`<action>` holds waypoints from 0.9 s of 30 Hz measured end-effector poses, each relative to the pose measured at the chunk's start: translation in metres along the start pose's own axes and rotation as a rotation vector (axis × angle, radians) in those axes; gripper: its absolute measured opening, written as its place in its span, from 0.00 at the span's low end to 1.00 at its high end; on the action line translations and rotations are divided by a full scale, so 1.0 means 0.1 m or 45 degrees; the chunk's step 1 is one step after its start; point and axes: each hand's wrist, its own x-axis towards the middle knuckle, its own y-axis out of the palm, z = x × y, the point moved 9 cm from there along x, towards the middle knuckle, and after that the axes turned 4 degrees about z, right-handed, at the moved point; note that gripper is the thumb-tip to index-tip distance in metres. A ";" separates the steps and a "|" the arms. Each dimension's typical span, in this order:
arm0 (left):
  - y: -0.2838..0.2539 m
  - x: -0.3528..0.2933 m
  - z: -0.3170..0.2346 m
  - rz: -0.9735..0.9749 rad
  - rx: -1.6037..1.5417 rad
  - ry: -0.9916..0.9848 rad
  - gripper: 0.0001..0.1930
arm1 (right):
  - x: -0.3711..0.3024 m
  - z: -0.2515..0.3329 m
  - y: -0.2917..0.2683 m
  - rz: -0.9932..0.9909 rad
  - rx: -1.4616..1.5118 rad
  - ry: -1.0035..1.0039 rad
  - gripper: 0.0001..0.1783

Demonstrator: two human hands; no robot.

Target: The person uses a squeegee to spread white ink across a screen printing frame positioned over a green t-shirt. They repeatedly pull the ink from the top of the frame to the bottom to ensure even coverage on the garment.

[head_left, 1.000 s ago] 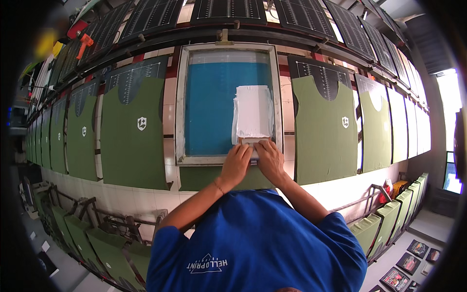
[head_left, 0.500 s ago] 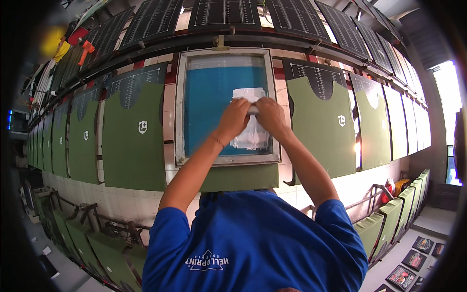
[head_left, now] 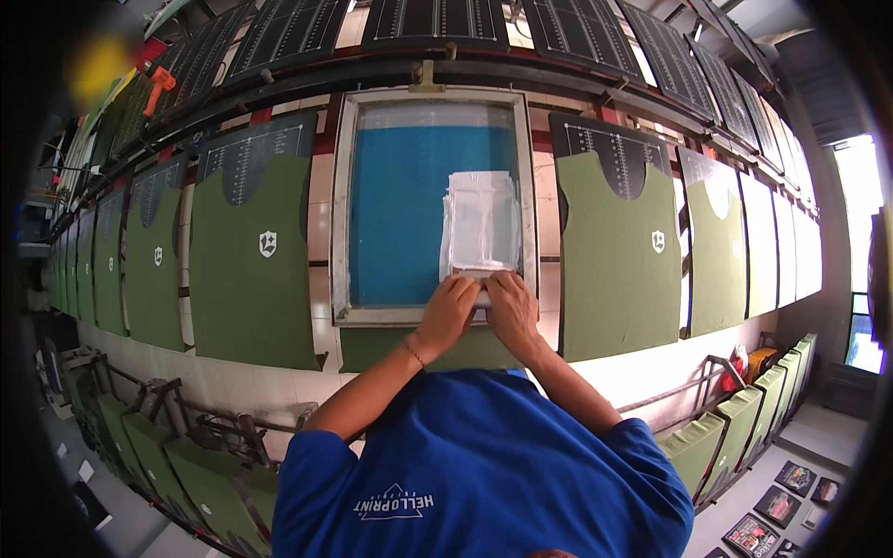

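Note:
Both hands are closed side by side on a squeegee (head_left: 482, 298): my left hand (head_left: 449, 309) on its left part, my right hand (head_left: 511, 305) on its right. The squeegee rests at the near end of the blue mesh in a pale-framed printing screen (head_left: 344, 214). Beyond it, a band of white ink (head_left: 484, 221) covers the right part of the mesh, with thicker ridges along its edges. A green shirt (head_left: 409, 348) shows below the screen's near edge; the rest of it is hidden.
Green shirts with small white crests lie on boards left (head_left: 251, 279) and right (head_left: 619, 270) of the screen. Black boards (head_left: 437, 23) line the far side behind a dark rail (head_left: 577, 79). An orange power tool (head_left: 160, 88) is at the far left.
My hands have drawn the squeegee toward me, from the middle of the screen to its near end. More of the smoothed white ink now shows beyond them.

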 end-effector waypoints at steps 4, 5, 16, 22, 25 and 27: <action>-0.14 0.65 0.33 -0.060 0.005 0.050 0.20 | 0.65 -0.37 0.02 -0.006 -0.051 0.022 0.14; -0.17 0.82 0.44 -0.088 0.038 0.047 0.19 | 0.87 -0.45 0.00 -0.011 -0.072 0.009 0.14; -0.44 0.85 0.19 -0.120 0.052 0.064 0.18 | 0.86 -0.24 -0.30 0.037 -0.058 -0.038 0.13; -0.25 -0.17 -0.20 -0.071 0.060 -0.004 0.21 | -0.15 0.14 0.08 0.038 0.056 -0.073 0.19; -0.13 -0.43 -0.07 -0.039 0.029 -0.093 0.25 | -0.28 0.29 0.22 0.002 0.047 -0.058 0.21; -0.11 -0.44 0.03 -0.060 0.024 -0.053 0.24 | -0.25 0.30 0.23 -0.059 0.034 -0.032 0.16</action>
